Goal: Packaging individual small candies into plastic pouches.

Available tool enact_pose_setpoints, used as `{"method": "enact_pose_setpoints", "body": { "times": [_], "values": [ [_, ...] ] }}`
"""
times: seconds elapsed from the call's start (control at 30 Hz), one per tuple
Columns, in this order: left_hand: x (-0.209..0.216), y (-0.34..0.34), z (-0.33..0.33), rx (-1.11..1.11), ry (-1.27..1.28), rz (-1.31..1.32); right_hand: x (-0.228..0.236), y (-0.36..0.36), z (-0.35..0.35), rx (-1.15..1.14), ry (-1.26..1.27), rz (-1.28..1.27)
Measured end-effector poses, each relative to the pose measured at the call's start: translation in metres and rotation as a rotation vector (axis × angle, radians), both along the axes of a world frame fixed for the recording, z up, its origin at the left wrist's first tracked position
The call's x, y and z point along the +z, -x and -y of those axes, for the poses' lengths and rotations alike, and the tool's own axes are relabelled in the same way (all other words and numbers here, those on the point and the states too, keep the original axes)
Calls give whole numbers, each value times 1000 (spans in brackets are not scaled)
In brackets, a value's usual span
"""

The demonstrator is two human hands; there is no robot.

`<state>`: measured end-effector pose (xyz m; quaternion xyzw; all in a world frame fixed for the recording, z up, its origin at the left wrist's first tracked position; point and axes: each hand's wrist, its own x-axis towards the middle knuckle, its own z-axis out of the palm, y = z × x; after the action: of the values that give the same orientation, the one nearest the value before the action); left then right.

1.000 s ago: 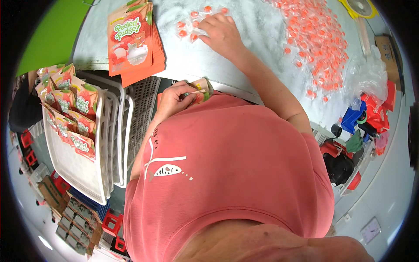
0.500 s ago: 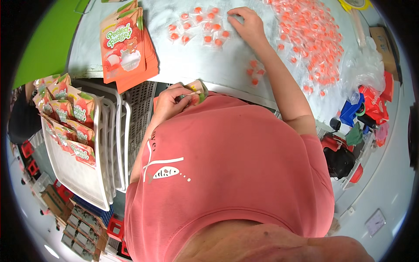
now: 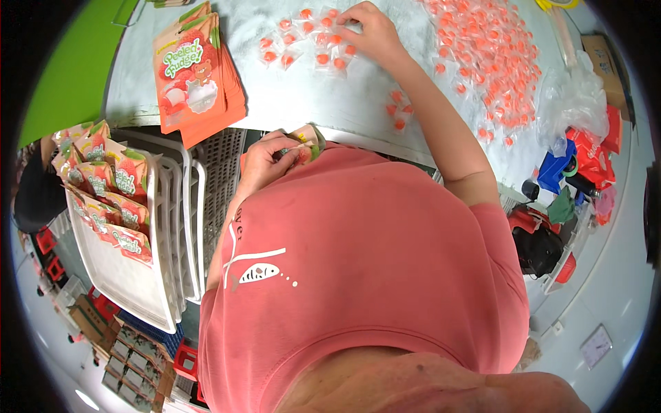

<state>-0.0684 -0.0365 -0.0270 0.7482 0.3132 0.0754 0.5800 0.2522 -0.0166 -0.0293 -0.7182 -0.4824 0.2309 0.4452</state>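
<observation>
My left hand (image 3: 267,160) is closed on a candy pouch (image 3: 307,139), held low against the table's front edge and my shirt; most of the pouch is hidden by the fingers. Farther off, my right hand (image 3: 368,31) bends over the table, thumb and forefinger apart, at the right edge of a loose group of clear-wrapped orange-red candies (image 3: 323,39). Its fingertips are next to the nearest candies; whether they touch one is hard to tell. A smaller cluster of candies (image 3: 399,110) lies beside my right forearm.
A fanned stack of flat printed pouches (image 3: 191,82) lies at the table's left. On the right spreads a large candy heap (image 3: 489,62), with clear plastic bags (image 3: 575,103) beyond it. Stacked white trays (image 3: 124,279) stand at left, the front one holding several filled pouches (image 3: 103,175).
My right hand has moved left, up to the edge of the candy group. My left hand keeps its hold on the pouch with little change.
</observation>
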Motion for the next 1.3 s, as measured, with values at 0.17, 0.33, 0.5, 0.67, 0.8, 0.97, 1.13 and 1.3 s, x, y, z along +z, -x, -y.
{"method": "enact_pose_setpoints", "body": {
  "times": [0.17,0.33,0.5,0.67,0.8,0.97,1.13,1.3],
  "values": [
    [6,-6,-2,-43,-2,0,-27,-6,-6,249,-143,473],
    [3,-3,0,-9,15,-3,-30,-5,5,179,-57,587],
    [0,0,1,-1,12,-8,-36,-11,20,163,-68,615],
    [2,-2,-1,-27,20,-39,-32,1,12,141,-183,618],
    [-4,-1,2,9,-17,-28,-26,15,-3,43,-175,816],
    [-4,-1,2,10,-28,30,-21,8,-7,8,-156,737],
    [3,-3,3,17,14,-15,-22,-19,41,-132,-170,326],
    [7,-5,2,-4,48,-50,-20,-28,112,-134,-153,256]
  ]
}}
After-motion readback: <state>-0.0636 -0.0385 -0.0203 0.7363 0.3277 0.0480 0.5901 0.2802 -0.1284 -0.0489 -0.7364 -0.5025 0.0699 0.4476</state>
